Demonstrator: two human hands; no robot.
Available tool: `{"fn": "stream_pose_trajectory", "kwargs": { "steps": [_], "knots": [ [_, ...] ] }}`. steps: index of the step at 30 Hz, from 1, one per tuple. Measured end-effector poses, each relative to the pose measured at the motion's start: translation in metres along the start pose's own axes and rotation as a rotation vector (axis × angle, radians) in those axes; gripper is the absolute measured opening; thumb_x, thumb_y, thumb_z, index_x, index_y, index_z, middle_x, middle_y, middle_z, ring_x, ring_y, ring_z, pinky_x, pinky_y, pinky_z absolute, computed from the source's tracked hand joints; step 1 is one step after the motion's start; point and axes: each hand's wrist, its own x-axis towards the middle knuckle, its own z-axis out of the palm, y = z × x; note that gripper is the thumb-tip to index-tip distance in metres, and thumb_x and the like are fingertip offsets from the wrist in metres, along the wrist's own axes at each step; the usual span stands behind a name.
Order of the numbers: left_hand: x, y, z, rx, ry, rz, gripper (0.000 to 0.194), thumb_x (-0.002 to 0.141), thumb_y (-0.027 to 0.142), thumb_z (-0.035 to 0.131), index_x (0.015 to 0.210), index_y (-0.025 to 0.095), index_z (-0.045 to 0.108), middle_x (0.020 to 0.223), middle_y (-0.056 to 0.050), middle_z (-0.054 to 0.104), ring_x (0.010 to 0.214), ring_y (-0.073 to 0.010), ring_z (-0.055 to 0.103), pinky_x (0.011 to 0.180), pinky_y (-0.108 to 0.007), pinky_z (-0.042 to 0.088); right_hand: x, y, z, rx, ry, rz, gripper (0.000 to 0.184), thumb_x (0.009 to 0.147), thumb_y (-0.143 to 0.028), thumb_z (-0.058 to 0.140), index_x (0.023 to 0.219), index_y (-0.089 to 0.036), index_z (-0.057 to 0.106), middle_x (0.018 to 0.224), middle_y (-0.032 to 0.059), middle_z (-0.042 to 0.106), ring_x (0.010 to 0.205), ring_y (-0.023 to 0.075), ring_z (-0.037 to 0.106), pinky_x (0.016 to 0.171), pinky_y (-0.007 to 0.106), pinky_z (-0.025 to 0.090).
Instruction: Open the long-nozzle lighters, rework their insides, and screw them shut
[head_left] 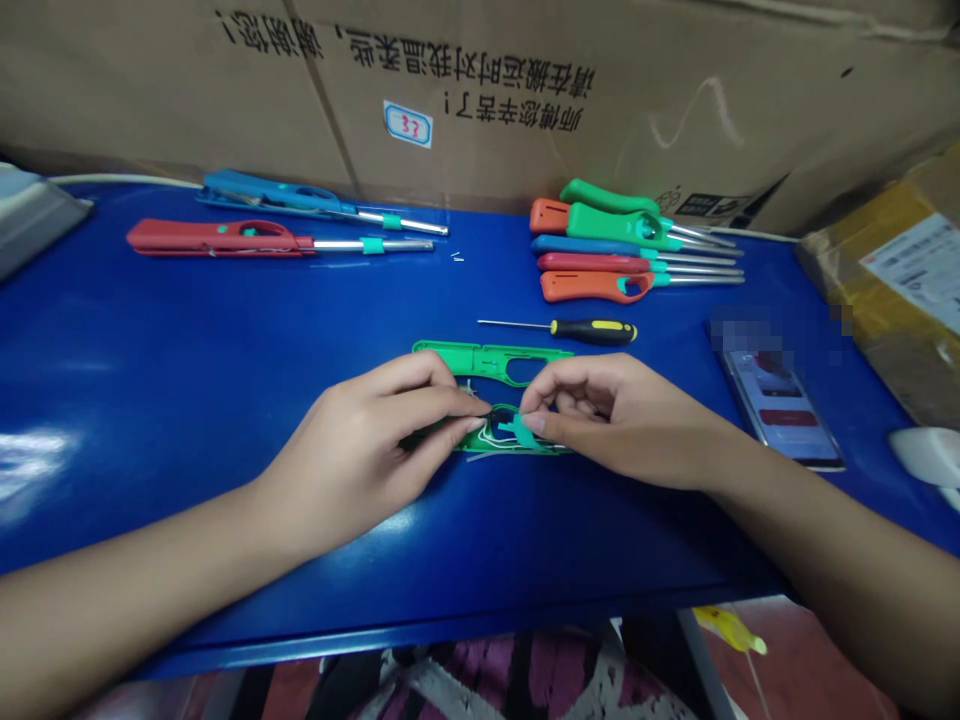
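Note:
An opened green lighter lies in two parts on the blue table. Its loose half shell [469, 359] is behind my fingers, inner side up. The other half shell [551, 450] lies nearer me, with thin white wires and a teal trigger [523, 432] in it. My left hand [397, 425] pinches a small black part [496, 418] at the wires. Thumb and fingers of my right hand [600, 415] close on the teal trigger. Both hands cover much of the near shell.
A yellow-black screwdriver [592, 330] lies behind the shells. Several long lighters [600, 262] lie at back right; a red one [225, 238] and a blue one [270, 193] at back left. Small screws [457, 257], a phone [787, 410] and cardboard boxes [480, 110] surround the work.

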Motion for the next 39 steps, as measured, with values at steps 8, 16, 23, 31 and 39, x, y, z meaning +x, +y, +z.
{"fn": "stream_pose_trajectory", "kwargs": {
  "steps": [8,16,23,31,39],
  "knots": [
    [0.002,0.002,0.001,-0.023,0.016,0.015,0.016,0.098,0.009,0.068,0.108,0.014,0.08,0.095,-0.003,0.071,0.085,-0.009,0.07,0.08,-0.017,0.055,0.003,0.002,0.008,-0.077,0.063,0.003,0.012,0.094,-0.028,0.068,0.091,-0.017,0.073,0.056,-0.0093,0.041,0.051,0.0072,0.034,0.045,0.023,0.024],
    [0.003,0.002,0.003,-0.056,0.041,-0.007,0.016,0.096,0.009,0.071,0.107,0.012,0.082,0.094,-0.003,0.073,0.083,-0.0089,0.071,0.078,-0.016,0.055,0.003,0.0,0.013,0.012,0.126,0.005,0.014,0.093,-0.026,0.069,0.087,-0.014,0.073,0.055,-0.0089,0.042,0.05,0.0069,0.034,0.044,0.022,0.023],
    [0.003,0.002,0.005,-0.059,0.054,-0.024,0.015,0.096,0.011,0.073,0.107,0.013,0.083,0.09,-0.002,0.071,0.08,-0.0088,0.069,0.074,-0.017,0.055,0.003,0.006,0.017,0.005,0.164,-0.007,0.016,0.093,-0.03,0.069,0.088,-0.016,0.074,0.055,-0.0079,0.043,0.051,0.0075,0.035,0.044,0.022,0.024],
    [0.003,0.002,0.004,-0.082,0.039,-0.075,0.018,0.095,0.012,0.073,0.108,0.02,0.084,0.09,-0.002,0.073,0.079,-0.0116,0.072,0.072,-0.02,0.058,0.004,0.006,0.018,0.022,0.168,-0.003,0.018,0.09,-0.032,0.072,0.089,-0.015,0.077,0.057,-0.0065,0.046,0.052,0.0077,0.036,0.046,0.023,0.025],
    [0.001,-0.001,0.001,-0.148,0.031,-0.094,0.015,0.094,0.016,0.077,0.105,0.023,0.085,0.089,0.0,0.077,0.077,-0.0103,0.073,0.072,-0.019,0.059,0.005,0.009,0.018,0.041,0.182,-0.01,0.02,0.088,-0.034,0.072,0.089,-0.015,0.078,0.064,-0.002,0.058,0.056,0.0092,0.044,0.05,0.024,0.032]
  ]
}}
